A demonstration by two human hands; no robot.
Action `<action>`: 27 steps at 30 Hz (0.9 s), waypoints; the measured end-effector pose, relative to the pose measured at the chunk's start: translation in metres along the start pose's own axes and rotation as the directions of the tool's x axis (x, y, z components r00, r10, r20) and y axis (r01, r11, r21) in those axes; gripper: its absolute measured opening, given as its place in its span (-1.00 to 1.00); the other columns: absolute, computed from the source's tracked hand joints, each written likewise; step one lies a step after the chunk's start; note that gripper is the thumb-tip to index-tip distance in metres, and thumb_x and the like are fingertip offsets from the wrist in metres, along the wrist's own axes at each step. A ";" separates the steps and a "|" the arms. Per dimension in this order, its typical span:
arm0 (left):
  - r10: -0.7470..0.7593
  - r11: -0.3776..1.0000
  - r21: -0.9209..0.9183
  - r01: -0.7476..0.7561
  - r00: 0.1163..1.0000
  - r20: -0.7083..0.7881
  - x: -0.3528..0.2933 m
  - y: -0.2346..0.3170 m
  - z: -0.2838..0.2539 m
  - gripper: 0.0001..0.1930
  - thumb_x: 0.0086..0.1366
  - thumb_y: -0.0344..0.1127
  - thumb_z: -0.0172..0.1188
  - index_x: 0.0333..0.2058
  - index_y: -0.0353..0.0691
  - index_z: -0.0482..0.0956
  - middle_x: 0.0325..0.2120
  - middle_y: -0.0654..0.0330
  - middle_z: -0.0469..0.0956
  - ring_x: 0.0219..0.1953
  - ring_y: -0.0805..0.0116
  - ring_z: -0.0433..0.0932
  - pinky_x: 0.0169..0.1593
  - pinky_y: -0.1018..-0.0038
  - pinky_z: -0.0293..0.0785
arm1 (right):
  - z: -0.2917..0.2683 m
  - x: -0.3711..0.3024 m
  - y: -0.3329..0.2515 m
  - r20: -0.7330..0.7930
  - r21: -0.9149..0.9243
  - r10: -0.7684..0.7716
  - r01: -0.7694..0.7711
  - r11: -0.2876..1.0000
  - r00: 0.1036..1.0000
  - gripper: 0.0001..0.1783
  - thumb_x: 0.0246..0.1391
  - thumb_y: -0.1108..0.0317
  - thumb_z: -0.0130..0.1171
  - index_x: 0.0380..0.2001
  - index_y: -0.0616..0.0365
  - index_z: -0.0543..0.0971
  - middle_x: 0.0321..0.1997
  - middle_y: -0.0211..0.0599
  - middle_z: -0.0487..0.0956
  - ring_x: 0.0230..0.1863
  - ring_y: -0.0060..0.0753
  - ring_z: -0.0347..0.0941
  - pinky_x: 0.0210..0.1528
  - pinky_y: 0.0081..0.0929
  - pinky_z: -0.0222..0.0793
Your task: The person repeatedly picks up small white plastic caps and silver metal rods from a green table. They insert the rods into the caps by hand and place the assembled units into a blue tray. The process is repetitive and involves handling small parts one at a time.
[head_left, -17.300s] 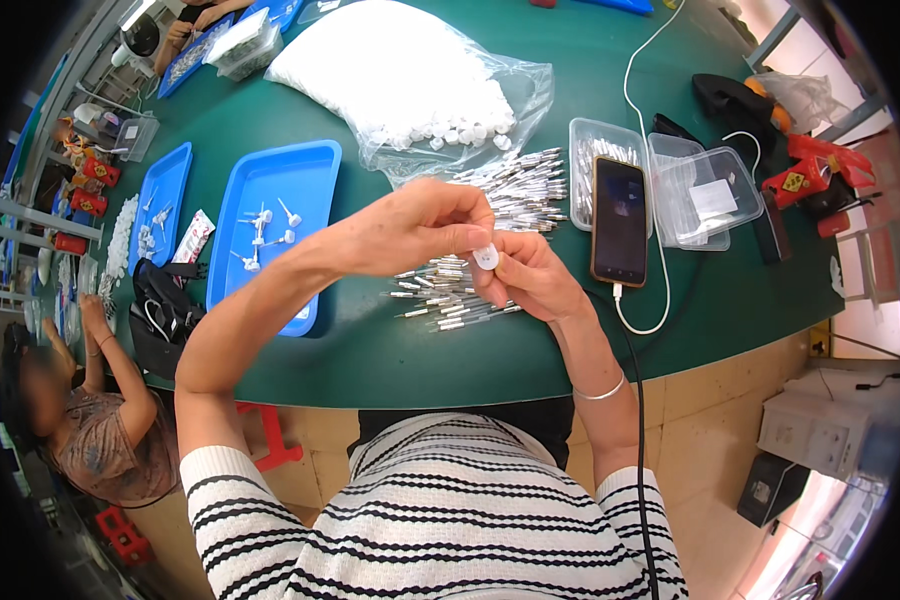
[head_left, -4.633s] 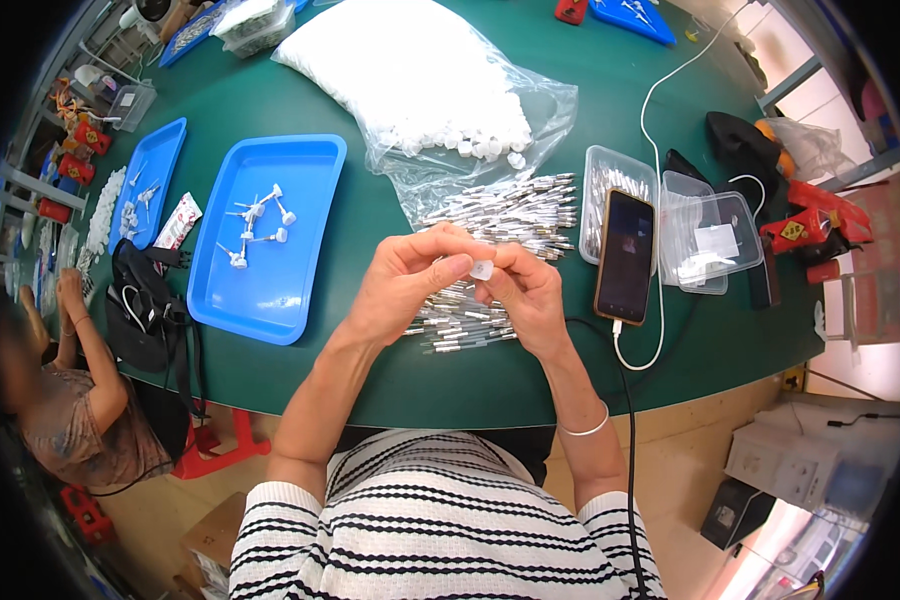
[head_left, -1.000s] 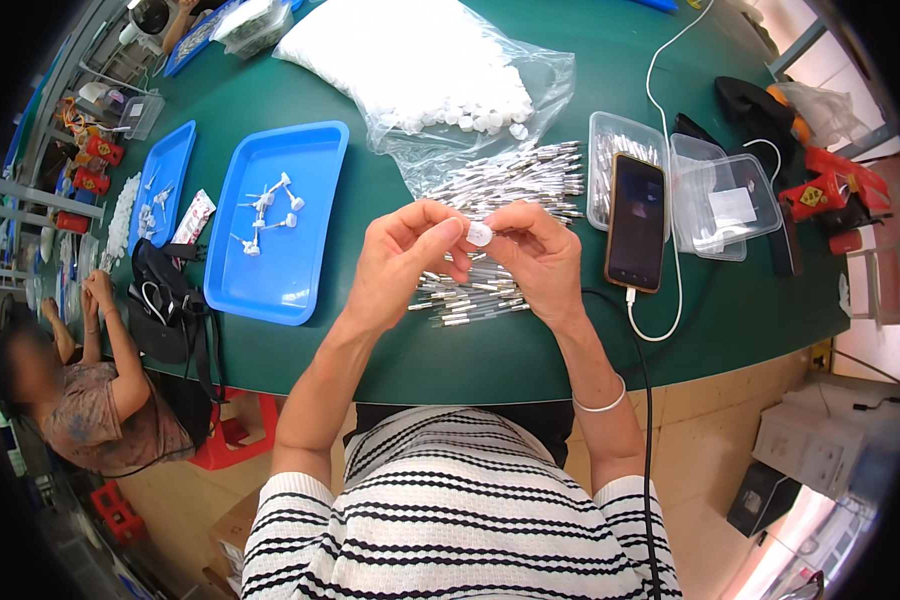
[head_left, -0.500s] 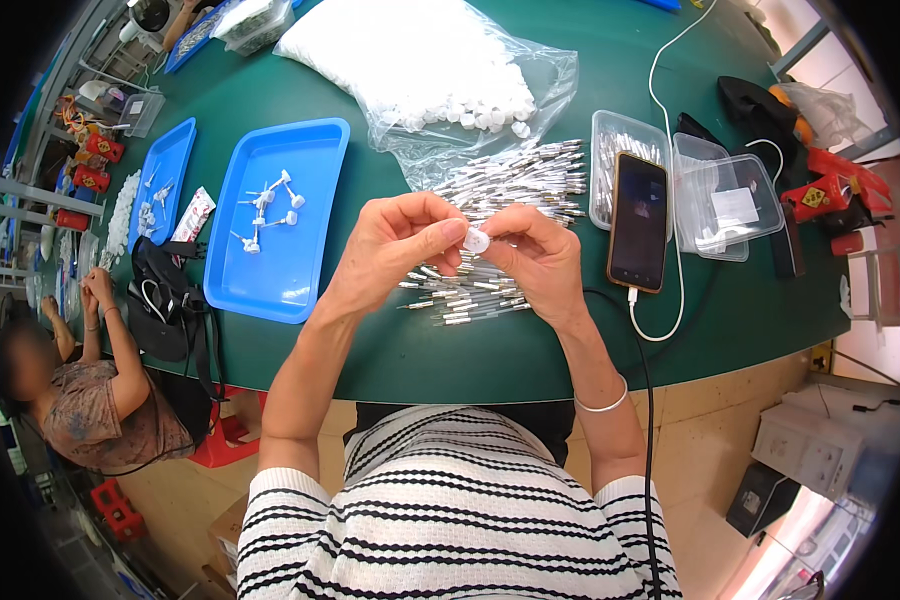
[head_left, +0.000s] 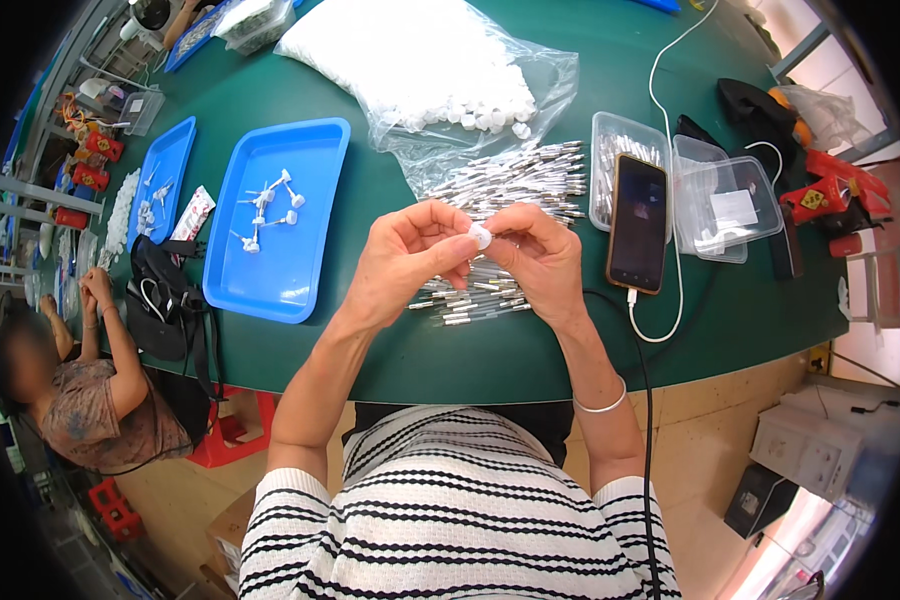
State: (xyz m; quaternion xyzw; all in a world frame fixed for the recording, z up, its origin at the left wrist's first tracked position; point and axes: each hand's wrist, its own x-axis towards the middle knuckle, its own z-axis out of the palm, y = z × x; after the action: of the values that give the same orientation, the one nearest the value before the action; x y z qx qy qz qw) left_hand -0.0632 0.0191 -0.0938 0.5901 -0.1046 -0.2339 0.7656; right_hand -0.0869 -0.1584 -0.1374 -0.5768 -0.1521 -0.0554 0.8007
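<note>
Between my two hands is a small round white plastic cap (head_left: 480,236), held at the fingertips over the table. My left hand (head_left: 410,258) pinches it from the left with thumb and forefinger. From the other side, the thumb and fingers of my right hand (head_left: 538,258) close on it too; whether they also grip a thin part is hidden. Just beyond and beneath my hands lies a pile of thin white and clear rods with metal ends (head_left: 515,180). Farther off, a large clear bag (head_left: 400,60) spills many more white caps.
A blue tray (head_left: 270,300) with several capped rods lies left; a smaller blue tray (head_left: 175,150) and black bag (head_left: 160,310) sit beyond. At right are a cabled phone (head_left: 637,222), a clear box of rods (head_left: 602,130) and clear lids (head_left: 750,210). A co-worker (head_left: 100,400) sits far left.
The white cap has turned, its round face now less toward me. My left hand has shifted slightly right and its fingers have moved closer in; my right hand stays nearly in place.
</note>
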 end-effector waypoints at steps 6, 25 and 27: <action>-0.044 0.995 -0.090 0.047 0.999 0.031 0.001 -0.001 -0.005 -0.85 0.26 -0.37 0.18 -0.29 -0.36 0.53 -0.46 0.19 0.57 -0.48 0.53 0.54 -0.39 0.60 0.56 | 0.001 0.000 -0.001 -0.001 0.060 0.027 -0.027 0.998 1.000 -0.85 0.03 0.60 0.21 -0.28 0.26 0.56 -0.29 -0.36 0.54 -0.22 -0.58 0.47 -0.12 -0.60 0.40; 0.088 0.994 -0.047 -0.095 0.988 -0.130 -0.015 -0.009 -0.021 -0.82 0.29 -0.30 0.16 -0.39 -0.33 0.51 -0.56 0.24 0.53 -0.55 0.56 0.51 -0.47 0.62 0.52 | 0.011 0.001 -0.003 0.000 -0.105 0.004 -0.004 0.994 1.000 -0.79 0.07 0.59 0.17 -0.18 0.30 0.53 -0.20 -0.33 0.54 -0.14 -0.56 0.42 -0.07 -0.58 0.32; 0.374 0.916 0.285 -0.283 0.861 -0.346 -0.020 -0.003 -0.051 -0.83 0.29 -0.30 0.17 -0.41 -0.29 0.54 -0.59 0.29 0.51 -0.58 0.57 0.47 -0.48 0.60 0.42 | 0.006 0.004 -0.003 -0.087 -0.159 -0.064 0.050 0.986 0.994 -0.76 0.09 0.56 0.15 -0.13 0.29 0.52 -0.15 -0.31 0.54 -0.10 -0.54 0.41 -0.03 -0.56 0.31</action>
State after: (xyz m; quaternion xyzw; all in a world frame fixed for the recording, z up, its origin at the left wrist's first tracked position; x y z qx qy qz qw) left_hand -0.0595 0.0715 -0.1086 0.6805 -0.0741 0.0374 0.7281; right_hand -0.0851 -0.1537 -0.1320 -0.6302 -0.1266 -0.1165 0.7571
